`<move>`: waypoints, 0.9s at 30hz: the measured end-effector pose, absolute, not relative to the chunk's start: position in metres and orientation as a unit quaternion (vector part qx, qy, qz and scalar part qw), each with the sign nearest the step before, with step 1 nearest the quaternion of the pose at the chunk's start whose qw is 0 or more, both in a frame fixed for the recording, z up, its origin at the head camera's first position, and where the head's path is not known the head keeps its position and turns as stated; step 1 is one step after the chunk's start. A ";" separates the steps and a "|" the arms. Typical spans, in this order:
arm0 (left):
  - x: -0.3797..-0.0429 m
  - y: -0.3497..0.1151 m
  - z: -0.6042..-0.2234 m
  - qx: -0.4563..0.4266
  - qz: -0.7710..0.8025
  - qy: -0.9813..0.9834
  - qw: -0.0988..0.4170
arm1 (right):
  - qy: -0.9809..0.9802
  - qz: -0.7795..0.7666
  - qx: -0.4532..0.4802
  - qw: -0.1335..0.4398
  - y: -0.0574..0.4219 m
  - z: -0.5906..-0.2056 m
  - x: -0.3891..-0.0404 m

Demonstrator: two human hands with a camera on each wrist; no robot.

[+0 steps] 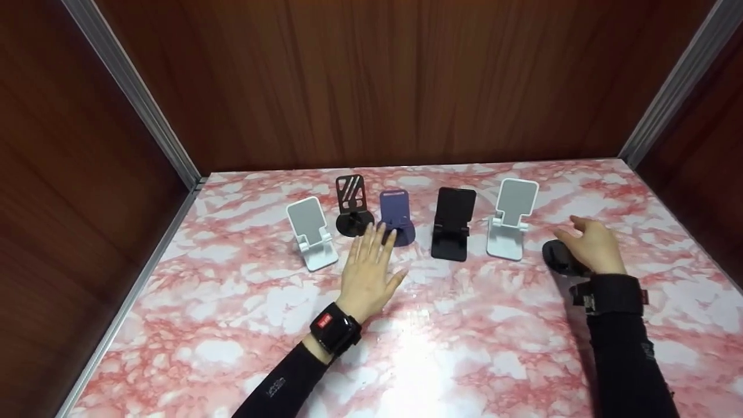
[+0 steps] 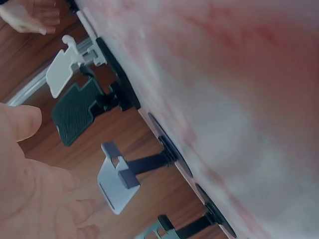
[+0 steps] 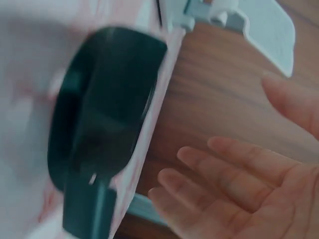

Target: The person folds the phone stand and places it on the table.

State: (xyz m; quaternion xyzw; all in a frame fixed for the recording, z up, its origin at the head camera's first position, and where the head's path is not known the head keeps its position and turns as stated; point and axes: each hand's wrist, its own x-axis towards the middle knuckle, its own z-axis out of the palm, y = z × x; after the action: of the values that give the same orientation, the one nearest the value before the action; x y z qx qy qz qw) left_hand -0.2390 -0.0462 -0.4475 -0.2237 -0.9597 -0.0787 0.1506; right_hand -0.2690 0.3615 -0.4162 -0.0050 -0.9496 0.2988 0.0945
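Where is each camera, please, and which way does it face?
On the head: facing forward and down over the table; left hand and right hand show.
On the left wrist: facing the purple stand past the left hand; right hand shows.
On the right wrist: facing the low black object; right hand shows.
Head and left wrist views share the purple stand.

L hand & R hand bare. L sleeve blk, pale lettering; L wrist unit blk w/ red label. R sleeve blk; R cuff blk, red tab.
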 end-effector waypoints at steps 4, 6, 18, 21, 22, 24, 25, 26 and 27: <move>-0.242 -0.034 -0.444 -0.240 -0.066 -0.958 0.142 | -0.939 0.326 0.016 0.108 0.353 -0.418 -0.277; -0.243 -0.027 -0.442 -0.252 -0.066 -0.958 0.121 | -0.932 0.345 0.021 0.110 0.349 -0.419 -0.282; -0.242 0.010 -0.442 -0.307 -0.079 -0.946 0.073 | -0.899 0.416 0.021 0.138 0.327 -0.422 -0.304; -0.242 0.018 -0.440 -0.311 -0.081 -0.945 0.061 | -0.879 0.450 0.007 0.157 0.323 -0.421 -0.307; -0.241 0.021 -0.440 -0.312 -0.079 -0.945 0.058 | -0.865 0.476 0.003 0.156 0.322 -0.420 -0.308; -0.241 0.025 -0.441 -0.315 -0.078 -0.944 0.053 | -0.830 0.539 -0.004 0.142 0.322 -0.420 -0.310; -0.240 0.027 -0.441 -0.317 -0.077 -0.944 0.051 | -0.808 0.575 -0.008 0.130 0.322 -0.420 -0.311; -0.240 0.028 -0.441 -0.318 -0.076 -0.944 0.051 | -0.787 0.605 -0.012 0.120 0.321 -0.421 -0.311; -0.239 0.030 -0.441 -0.320 -0.075 -0.943 0.051 | -0.769 0.629 -0.016 0.110 0.321 -0.421 -0.312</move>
State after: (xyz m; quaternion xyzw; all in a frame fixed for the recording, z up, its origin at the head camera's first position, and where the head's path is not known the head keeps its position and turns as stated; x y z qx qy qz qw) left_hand -0.2391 0.0298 -0.4412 -0.3201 -0.9430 -0.0749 0.0508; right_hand -0.3120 0.3205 -0.4208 -0.0161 -0.7693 0.6293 0.1096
